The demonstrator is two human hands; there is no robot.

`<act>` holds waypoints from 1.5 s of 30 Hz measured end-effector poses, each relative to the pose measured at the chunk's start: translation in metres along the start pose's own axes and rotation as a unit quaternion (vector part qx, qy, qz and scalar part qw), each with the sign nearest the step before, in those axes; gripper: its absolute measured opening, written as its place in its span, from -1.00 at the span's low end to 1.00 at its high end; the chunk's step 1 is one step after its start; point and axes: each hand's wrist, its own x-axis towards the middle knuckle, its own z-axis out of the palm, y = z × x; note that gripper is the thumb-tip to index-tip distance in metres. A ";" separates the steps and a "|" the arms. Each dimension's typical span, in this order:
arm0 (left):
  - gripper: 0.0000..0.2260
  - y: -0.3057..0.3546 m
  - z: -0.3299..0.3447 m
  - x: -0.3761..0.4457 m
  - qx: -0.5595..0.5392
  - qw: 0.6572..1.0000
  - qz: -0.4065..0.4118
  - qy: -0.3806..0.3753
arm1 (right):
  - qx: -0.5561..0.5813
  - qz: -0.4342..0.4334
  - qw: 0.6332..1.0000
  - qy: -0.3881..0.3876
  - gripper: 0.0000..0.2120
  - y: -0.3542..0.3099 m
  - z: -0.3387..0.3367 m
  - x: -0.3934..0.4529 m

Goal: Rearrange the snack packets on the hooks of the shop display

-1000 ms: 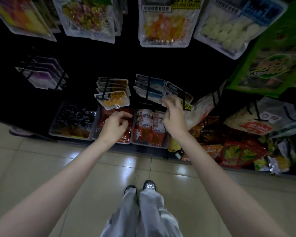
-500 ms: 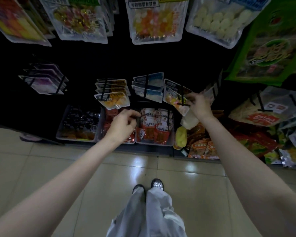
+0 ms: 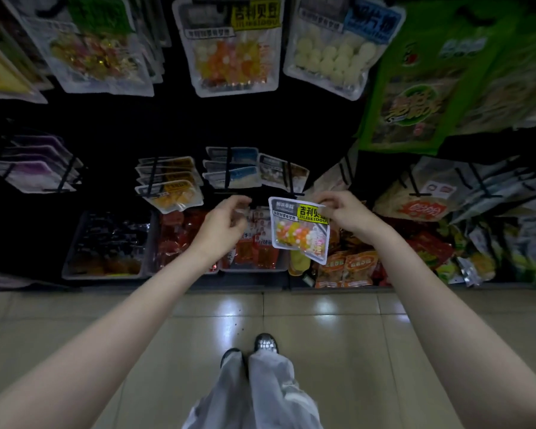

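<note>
My right hand [image 3: 345,213] pinches the top right corner of a clear snack packet [image 3: 297,232] with a yellow label and orange, pink and white pieces inside. The packet hangs free in front of the lower hooks, just below the black hook [image 3: 290,181] that carries similar packets. My left hand [image 3: 225,226] hovers to the left of the packet with fingers loosely curled and nothing in it. Further left, a hook holds yellow-labelled packets [image 3: 171,187] and another holds blue-labelled packets [image 3: 232,168].
Larger packets [image 3: 234,48] hang on the upper row, with green bags [image 3: 415,97] at the right. Bins of red packets [image 3: 257,252] and dark packets [image 3: 109,246] stand on the bottom shelf. Purple packets [image 3: 34,165] hang far left. Tiled floor [image 3: 322,351] lies below.
My right hand has pulled the yellow-labelled packet off the hook and toward me. My left hand has risen slightly toward the packet.
</note>
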 end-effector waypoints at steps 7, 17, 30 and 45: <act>-0.59 0.021 -0.014 0.007 -0.044 0.993 0.099 -0.038 | 0.009 -0.112 0.994 -0.016 -0.87 -0.048 -0.011 -0.017; -0.69 0.102 -0.097 0.019 -0.015 0.932 0.199 0.301 | -0.142 -0.365 0.883 0.260 -0.62 -0.160 -0.006 0.000; -0.45 0.102 -0.101 0.049 0.350 0.901 0.153 0.206 | -0.187 -0.329 0.894 0.240 -0.49 -0.185 0.002 0.040; -0.44 0.009 -0.024 0.035 0.354 0.931 0.080 -0.024 | -0.133 -0.074 0.983 0.100 -0.71 -0.011 -0.005 0.046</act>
